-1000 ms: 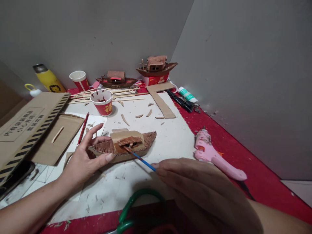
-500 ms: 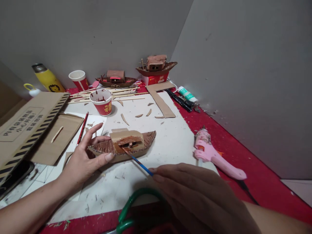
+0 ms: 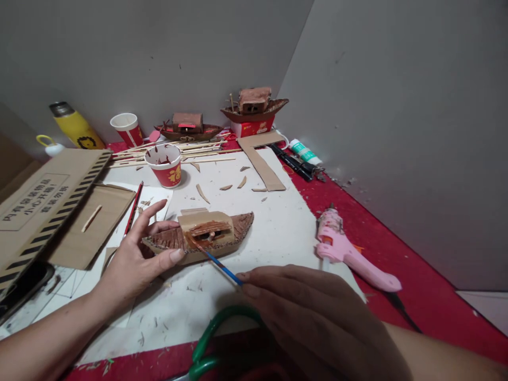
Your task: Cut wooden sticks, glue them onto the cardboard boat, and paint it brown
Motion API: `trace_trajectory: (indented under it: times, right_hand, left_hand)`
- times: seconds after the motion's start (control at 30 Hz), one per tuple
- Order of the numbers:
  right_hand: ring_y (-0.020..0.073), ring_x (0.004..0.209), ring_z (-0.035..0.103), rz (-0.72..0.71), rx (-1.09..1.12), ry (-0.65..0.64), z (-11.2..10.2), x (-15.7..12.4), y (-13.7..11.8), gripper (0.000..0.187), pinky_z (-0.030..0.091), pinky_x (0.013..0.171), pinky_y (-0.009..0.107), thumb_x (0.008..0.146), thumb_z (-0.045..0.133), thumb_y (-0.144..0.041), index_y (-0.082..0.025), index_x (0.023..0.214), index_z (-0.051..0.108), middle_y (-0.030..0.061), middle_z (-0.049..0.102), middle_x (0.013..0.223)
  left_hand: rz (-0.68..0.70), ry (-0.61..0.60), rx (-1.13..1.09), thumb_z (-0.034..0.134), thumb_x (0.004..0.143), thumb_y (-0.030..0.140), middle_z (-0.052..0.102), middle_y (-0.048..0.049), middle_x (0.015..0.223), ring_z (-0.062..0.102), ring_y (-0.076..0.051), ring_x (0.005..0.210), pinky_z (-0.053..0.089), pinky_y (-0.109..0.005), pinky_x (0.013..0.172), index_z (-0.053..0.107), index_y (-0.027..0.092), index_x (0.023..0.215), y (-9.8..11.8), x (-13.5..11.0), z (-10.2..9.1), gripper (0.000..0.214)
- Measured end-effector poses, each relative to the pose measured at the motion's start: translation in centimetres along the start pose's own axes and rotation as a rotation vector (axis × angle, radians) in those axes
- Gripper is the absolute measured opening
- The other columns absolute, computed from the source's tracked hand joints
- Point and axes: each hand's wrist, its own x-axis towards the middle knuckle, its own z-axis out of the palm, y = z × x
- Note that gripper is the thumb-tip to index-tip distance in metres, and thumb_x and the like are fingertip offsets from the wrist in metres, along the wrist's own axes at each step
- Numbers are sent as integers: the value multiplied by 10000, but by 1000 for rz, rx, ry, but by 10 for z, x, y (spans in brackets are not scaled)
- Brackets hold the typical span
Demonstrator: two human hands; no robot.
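Observation:
A small cardboard model boat (image 3: 214, 248) rests on the white paper in front of me, its cabin side partly coated in wet brown paint. My left hand (image 3: 145, 248) grips the boat's left end, thumb along the near side and fingers behind. In my right hand (image 3: 293, 301) is a thin blue paintbrush (image 3: 224, 269), pinched near its end. The brush tip touches the left part of the cabin wall. A paper cup (image 3: 164, 172) with dark brown paint on its inner wall stands behind the boat.
Green-handled scissors (image 3: 206, 338) lie at the front edge, partly under my right hand. A pink glue gun (image 3: 349, 254) is on the right. Two finished model boats (image 3: 254, 108) and wooden sticks (image 3: 198, 148) sit at the back; a cardboard box (image 3: 43, 201) occupies the left.
The brush and my right hand have shifted slightly left, bringing the tip from below the cabin opening to its left side. My left hand keeps its hold on the boat.

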Motion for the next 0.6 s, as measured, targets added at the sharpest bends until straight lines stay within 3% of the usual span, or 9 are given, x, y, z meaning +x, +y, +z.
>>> trace_trajectory:
  times: [0.1,0.3,0.6]
  right_hand:
    - [175,1095,719,60,-37,23,1,-2,1,318,589,974,266,933,525,-53,-108,1234,608,120,780,1100]
    - [150,1139,683,-87,67,14,4,2,10,313,543,1017,235,961,464,-53,-36,1244,595,134,761,1091]
    - [120,1112,692,-18,-57,17,1,4,4,238,548,999,197,998,472,-89,-85,1209,583,104,772,1068]
  left_hand:
    - [-5,-10,-9,855,685,476,696,-92,1249,713,-293,1047,554,-377,899,404,318,1479,1,-1,0,927]
    - [-10,-22,-20,836,719,480,674,-103,1296,707,-285,1087,560,-365,919,383,315,1487,3,-2,2,906]
    - [13,-36,26,854,690,482,662,-132,1310,710,-321,1100,592,-392,907,364,295,1503,3,-2,2,967]
